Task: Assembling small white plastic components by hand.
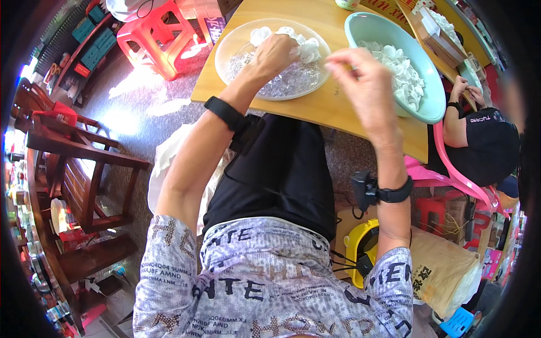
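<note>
A shallow clear plastic bowl (219, 65) sits on the table before me, with small white cup-like pieces (309, 52) along its far side and many small transparent pieces (284, 84) in its nearer part. My left hand (271, 57) is over this bowl, its fingers curled down among the white pieces; what they grip is partly hidden. To the right, my right hand (365, 72) hovers between the bowl and a mint-green basin (435, 90). Its fingers are bent in toward the thumb and slightly blurred. The basin holds a heap of similar white pieces (404, 73).
The wooden table (344, 110) ends just above my lap. A red plastic stool (149, 39) is at the far left, a dark wooden chair (96, 169) at the left. On the right, another person in a dark shirt (487, 141) sits beside a pink chair (451, 163).
</note>
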The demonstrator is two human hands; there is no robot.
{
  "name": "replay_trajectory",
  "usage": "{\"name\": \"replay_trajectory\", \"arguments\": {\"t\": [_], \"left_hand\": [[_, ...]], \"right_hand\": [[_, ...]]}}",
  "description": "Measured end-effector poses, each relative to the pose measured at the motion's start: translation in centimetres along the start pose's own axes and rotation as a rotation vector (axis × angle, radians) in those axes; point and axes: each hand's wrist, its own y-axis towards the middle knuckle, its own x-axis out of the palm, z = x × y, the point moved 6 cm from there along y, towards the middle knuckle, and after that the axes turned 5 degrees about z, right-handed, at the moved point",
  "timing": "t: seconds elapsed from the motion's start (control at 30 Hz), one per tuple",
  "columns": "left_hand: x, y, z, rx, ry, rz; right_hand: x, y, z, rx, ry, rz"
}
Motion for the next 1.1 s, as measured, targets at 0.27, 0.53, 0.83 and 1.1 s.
{"name": "replay_trajectory", "arguments": {"t": [0.27, 0.53, 0.83, 1.1], "left_hand": [[-6.3, -4.2, 1.1, -0.101, -0.281, 0.309], [-6.8, -15.5, 1.6, -0.372, -1.239, 0.426], [-4.0, -19.1, 3.1, -0.476, -1.841, 0.334], [-2.8, -19.7, 3.4, -0.524, -1.772, 0.312]], "right_hand": [[7.5, -0.2, 2.1, -0.105, -0.076, -0.215], [10.0, 0.6, 3.4, -0.01, -0.151, -0.257], [9.0, 1.1, 3.5, 0.143, -0.136, -0.27], [9.3, 0.5, 4.9, 0.469, 0.522, -0.262]]}}
